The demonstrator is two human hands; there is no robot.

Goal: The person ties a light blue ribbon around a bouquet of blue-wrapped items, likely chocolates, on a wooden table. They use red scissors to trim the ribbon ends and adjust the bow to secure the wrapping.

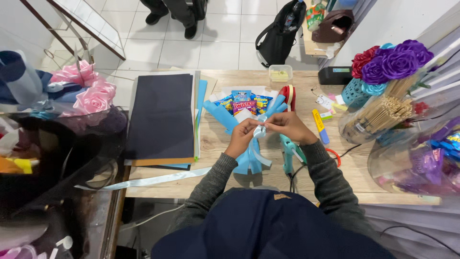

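Two hands, left hand (243, 135) and right hand (286, 126), pinch one pale-blue ribbon (259, 132) on one bouquet (244, 108).

Layout of worktable (215, 144), head view.

A snack bouquet (244, 120) lies at the table's centre. Both hands meet over its waist: left hand (243, 136) and right hand (287, 127), fingertips pinching a ribbon (259, 132) between them. A trailing ribbon length (153, 180) runs left along the near table edge. A stack of paper sheets (163, 117) lies left of the bouquet. A glue gun (289, 151) lies just right of it, under the right forearm. A utility knife (320, 125) lies further right. A bundle of wooden skewers (383, 110) sits at the right edge, with paper roses (393, 62) behind it. A small plastic box (281, 73) rests at the far edge. A backpack (280, 33) stands on the floor behind the table.
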